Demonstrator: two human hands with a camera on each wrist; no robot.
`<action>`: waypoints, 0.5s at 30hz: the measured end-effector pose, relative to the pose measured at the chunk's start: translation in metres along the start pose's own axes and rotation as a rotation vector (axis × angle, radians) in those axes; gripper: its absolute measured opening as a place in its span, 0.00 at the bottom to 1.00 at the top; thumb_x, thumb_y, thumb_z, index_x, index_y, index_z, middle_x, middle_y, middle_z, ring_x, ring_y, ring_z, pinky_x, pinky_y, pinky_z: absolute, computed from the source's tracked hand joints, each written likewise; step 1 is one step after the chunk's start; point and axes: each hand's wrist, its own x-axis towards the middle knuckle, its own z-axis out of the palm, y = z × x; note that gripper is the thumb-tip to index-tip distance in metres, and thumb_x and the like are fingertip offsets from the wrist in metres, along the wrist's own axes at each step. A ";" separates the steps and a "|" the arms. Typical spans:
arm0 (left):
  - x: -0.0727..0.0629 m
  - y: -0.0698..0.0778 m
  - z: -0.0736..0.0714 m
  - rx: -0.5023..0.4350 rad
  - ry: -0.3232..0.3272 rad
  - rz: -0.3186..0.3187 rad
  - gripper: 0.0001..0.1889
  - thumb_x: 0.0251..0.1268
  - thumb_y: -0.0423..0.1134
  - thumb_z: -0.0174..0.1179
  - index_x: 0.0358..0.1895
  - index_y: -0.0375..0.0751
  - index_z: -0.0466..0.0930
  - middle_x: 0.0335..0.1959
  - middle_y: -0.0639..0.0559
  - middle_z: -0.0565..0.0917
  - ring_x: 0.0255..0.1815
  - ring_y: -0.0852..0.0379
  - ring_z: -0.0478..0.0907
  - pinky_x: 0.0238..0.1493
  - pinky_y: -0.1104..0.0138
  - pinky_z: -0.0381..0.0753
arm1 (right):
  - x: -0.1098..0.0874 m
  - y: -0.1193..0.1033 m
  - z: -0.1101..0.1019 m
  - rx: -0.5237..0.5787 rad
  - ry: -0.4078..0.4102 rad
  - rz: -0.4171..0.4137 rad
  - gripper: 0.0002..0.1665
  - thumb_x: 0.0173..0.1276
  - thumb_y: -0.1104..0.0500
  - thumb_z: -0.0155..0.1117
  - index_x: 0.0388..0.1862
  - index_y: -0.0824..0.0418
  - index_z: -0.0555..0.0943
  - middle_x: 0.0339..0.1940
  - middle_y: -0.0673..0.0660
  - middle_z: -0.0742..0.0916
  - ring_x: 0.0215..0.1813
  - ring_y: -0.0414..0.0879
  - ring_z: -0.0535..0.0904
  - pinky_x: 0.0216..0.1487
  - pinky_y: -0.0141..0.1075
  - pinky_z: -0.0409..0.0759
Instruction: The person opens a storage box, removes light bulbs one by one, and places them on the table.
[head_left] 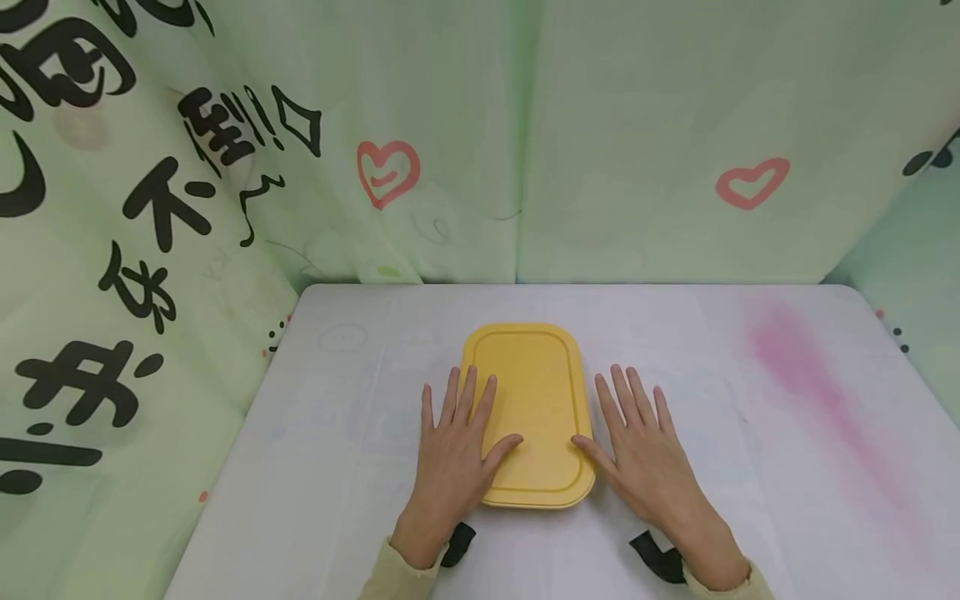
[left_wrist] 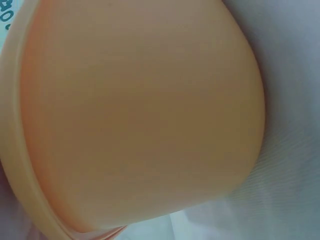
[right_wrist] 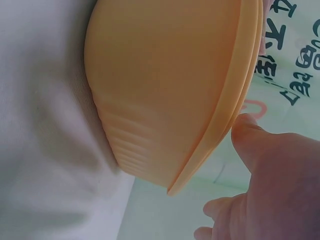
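A yellow lidded food container (head_left: 536, 400) stands on the table, its long side running away from me. My left hand (head_left: 453, 454) lies over its left edge, fingers spread and straight, thumb above the lid. On the other side, my right hand (head_left: 645, 458) is spread beside the container, its thumb tip right at the lid's right edge. The left wrist view is filled by the container's smooth side wall (left_wrist: 150, 115), with no hand showing. In the right wrist view the thumb (right_wrist: 247, 132) is close to the lid's rim (right_wrist: 240, 75), above a ribbed lower wall.
A white-covered table (head_left: 337, 417) with a pink stain (head_left: 802, 350) on the right carries the container. Green curtains (head_left: 622, 108) with black writing and red hearts hang behind and at both sides. Black straps (head_left: 459, 546) are at the wrists.
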 end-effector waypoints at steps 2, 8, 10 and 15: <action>0.000 0.000 0.000 -0.001 -0.003 0.000 0.41 0.70 0.70 0.40 0.79 0.50 0.54 0.81 0.46 0.53 0.82 0.47 0.40 0.78 0.42 0.36 | 0.000 0.000 0.000 0.003 -0.004 0.002 0.50 0.74 0.34 0.50 0.81 0.62 0.50 0.80 0.67 0.56 0.82 0.62 0.45 0.80 0.57 0.38; 0.000 0.001 -0.001 -0.001 -0.012 -0.007 0.41 0.71 0.70 0.40 0.79 0.50 0.54 0.81 0.46 0.52 0.82 0.47 0.40 0.78 0.42 0.37 | 0.000 0.000 0.000 0.018 -0.030 0.014 0.50 0.74 0.34 0.50 0.81 0.62 0.48 0.81 0.66 0.55 0.82 0.61 0.44 0.80 0.57 0.40; 0.000 0.001 -0.002 -0.003 -0.010 -0.008 0.41 0.71 0.70 0.40 0.79 0.50 0.55 0.80 0.45 0.53 0.82 0.46 0.41 0.78 0.42 0.37 | 0.000 0.001 0.000 0.018 -0.036 0.017 0.50 0.74 0.34 0.50 0.81 0.62 0.48 0.81 0.65 0.55 0.82 0.61 0.44 0.80 0.57 0.40; 0.000 0.001 -0.002 -0.007 -0.004 -0.007 0.41 0.71 0.69 0.41 0.79 0.49 0.55 0.80 0.45 0.53 0.82 0.46 0.41 0.78 0.42 0.38 | 0.002 0.001 -0.002 0.011 -0.045 0.022 0.50 0.74 0.35 0.50 0.81 0.62 0.48 0.81 0.66 0.55 0.82 0.60 0.44 0.79 0.57 0.42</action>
